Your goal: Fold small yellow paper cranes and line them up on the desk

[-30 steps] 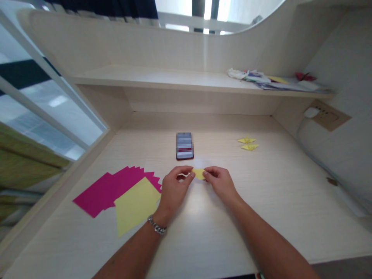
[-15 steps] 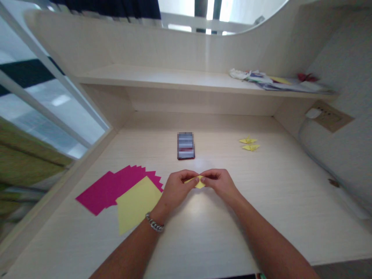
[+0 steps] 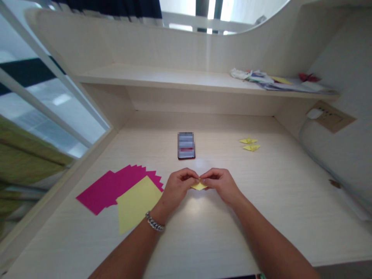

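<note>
The left hand (image 3: 180, 187) is pinching the small yellow paper (image 3: 199, 186) between thumb and fingers, its grip nearly closed. The right hand (image 3: 220, 183) is pinching the opposite side just as tightly. The paper is sitting between both hands, nearer the person than the phone (image 3: 186, 145); whether it is touching the surface (image 3: 200, 236), I cannot tell.

folded yellow paper (image 3: 199, 186) partly hidden by fingers (image 3: 192, 181), phone screen (image 3: 186, 145) blurred, dark object (image 3: 246, 277) cut off below

Yellow paper piece (image 3: 199, 186), magenta sheets (image 3: 120, 183), 2 yellow figures (image 3: 251, 148), silver bracelet (image 3: 155, 223).
</note>
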Action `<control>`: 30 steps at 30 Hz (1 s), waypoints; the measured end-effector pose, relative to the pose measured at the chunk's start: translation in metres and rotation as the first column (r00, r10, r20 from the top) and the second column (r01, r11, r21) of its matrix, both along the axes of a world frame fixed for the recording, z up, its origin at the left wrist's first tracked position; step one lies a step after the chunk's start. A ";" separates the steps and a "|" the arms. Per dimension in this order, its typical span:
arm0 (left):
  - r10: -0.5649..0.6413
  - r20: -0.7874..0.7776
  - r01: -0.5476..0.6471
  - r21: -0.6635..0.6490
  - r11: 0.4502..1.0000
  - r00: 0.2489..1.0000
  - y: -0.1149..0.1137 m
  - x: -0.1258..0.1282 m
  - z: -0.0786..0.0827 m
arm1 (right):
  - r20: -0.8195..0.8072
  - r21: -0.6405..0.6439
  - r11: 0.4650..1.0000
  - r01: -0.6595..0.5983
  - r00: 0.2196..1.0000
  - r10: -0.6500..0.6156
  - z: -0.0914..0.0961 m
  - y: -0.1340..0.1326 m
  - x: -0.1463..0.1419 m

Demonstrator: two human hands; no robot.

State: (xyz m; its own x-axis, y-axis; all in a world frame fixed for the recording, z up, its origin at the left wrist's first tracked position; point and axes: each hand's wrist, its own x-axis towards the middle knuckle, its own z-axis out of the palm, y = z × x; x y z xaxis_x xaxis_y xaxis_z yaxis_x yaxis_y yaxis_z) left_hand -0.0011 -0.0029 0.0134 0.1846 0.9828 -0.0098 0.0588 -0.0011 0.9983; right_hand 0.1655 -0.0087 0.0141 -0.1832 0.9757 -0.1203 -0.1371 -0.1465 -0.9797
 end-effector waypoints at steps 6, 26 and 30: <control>-0.027 -0.090 0.035 0.089 0.995 0.996 -0.001 -0.001 0.002 | 0.021 -0.043 0.999 -0.021 1.000 0.022 -0.003 0.003 0.003; 0.017 -0.147 0.000 0.115 0.993 0.989 0.001 -0.002 -0.008 | 0.457 0.200 0.977 -0.074 0.889 -0.026 -0.009 0.002 0.003; 0.029 -0.132 -0.015 0.101 0.995 0.991 0.000 0.000 -0.011 | 0.536 0.232 0.968 -0.097 0.843 -0.044 -0.008 0.000 0.002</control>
State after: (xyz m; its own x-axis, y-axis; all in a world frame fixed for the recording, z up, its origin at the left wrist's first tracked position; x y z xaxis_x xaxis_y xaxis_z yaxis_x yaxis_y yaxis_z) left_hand -0.0014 -0.0028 0.0027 0.1667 0.9838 0.0654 0.1926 -0.0975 0.9764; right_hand 0.1673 -0.0083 0.0059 -0.1853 0.9822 0.0309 0.4169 0.1070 -0.9026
